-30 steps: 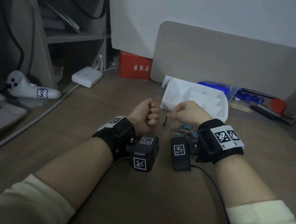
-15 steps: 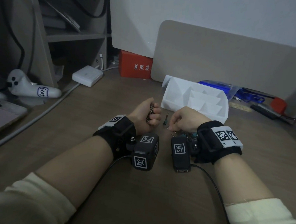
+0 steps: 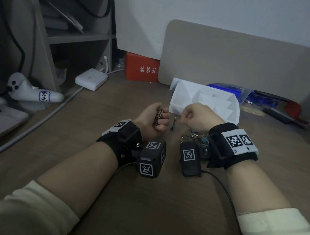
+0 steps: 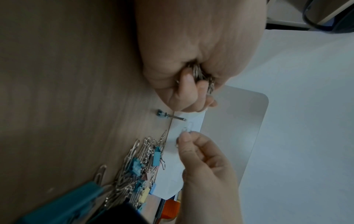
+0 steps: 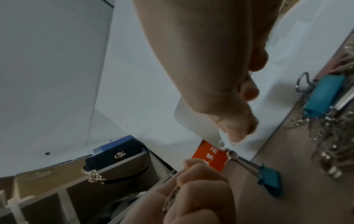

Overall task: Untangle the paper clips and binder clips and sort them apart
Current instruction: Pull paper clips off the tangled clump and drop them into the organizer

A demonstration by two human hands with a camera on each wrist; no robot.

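Nearest the tabletop's front edge, by the right wrist, the tangled pile (image 4: 134, 169) of paper clips and coloured binder clips waits unsorted; past it the left hand (image 3: 153, 120) is fisted round a bunch of paper clips (image 3: 158, 116). Beside it the right hand (image 3: 198, 117) pinches one paper clip (image 4: 186, 128) hooked through the wire handle of a small blue binder clip (image 5: 269, 179), which dangles above the tabletop. Separation seems underway: next, slip that handle free, then drop each into the white divided tray (image 3: 212, 103) towards the far edge.

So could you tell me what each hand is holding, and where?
Left hand grips a bunch of paper clips in its fist; right hand pinches one paper clip by its end.
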